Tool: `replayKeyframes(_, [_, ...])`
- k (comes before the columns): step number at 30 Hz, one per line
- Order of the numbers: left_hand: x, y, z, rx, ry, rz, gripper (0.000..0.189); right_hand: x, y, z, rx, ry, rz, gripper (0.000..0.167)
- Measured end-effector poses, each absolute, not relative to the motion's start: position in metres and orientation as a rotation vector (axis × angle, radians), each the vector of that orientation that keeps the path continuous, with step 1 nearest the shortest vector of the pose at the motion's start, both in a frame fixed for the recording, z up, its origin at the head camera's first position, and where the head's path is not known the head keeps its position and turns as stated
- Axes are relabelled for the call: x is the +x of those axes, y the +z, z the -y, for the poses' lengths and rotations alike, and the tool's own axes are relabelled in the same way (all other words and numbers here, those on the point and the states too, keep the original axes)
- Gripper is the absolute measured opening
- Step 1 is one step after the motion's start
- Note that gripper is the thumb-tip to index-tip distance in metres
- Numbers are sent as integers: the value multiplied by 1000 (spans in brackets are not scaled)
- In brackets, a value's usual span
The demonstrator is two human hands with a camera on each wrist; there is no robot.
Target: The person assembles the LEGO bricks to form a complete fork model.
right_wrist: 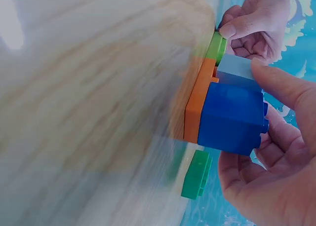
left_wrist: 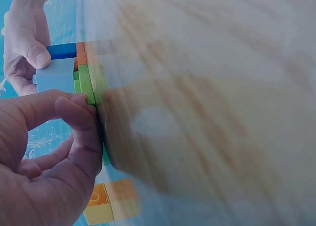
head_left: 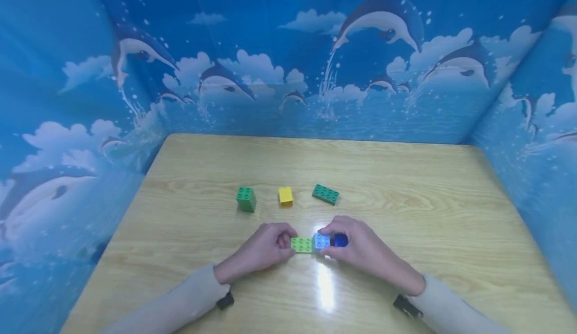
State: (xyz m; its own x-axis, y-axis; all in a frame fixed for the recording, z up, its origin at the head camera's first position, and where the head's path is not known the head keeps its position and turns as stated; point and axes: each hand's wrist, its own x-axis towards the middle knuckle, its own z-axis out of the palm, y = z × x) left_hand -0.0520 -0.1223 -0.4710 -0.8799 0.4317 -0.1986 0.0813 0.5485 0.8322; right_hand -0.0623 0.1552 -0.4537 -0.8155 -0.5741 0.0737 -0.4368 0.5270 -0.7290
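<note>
My left hand (head_left: 266, 246) pinches the outer end of a light green toy brick (head_left: 301, 245), which lies low on the table. Finger and thumb of my right hand (head_left: 358, 244) grip a light blue brick (head_left: 321, 242) at its sides. That brick sits at the inner end of the green one, where it meets a flat orange brick (right_wrist: 196, 110). On the orange brick's other end stands a tall dark blue brick (right_wrist: 231, 118), right beside the light blue one. In the head view the right hand hides most of the orange brick.
Beyond the hands on the wooden table (head_left: 405, 189) stand a tall green brick (head_left: 246, 200), a small yellow brick (head_left: 286, 196) and a flat dark green brick (head_left: 325, 194). Blue dolphin-print cloth (head_left: 270, 73) walls the back and sides.
</note>
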Motion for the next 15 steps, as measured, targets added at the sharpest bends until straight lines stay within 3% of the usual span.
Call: replayKeyframes(15, [-50,-466,120,366,1259,-2392,34,-64,-453,-148,-788,-1183,-2544,36])
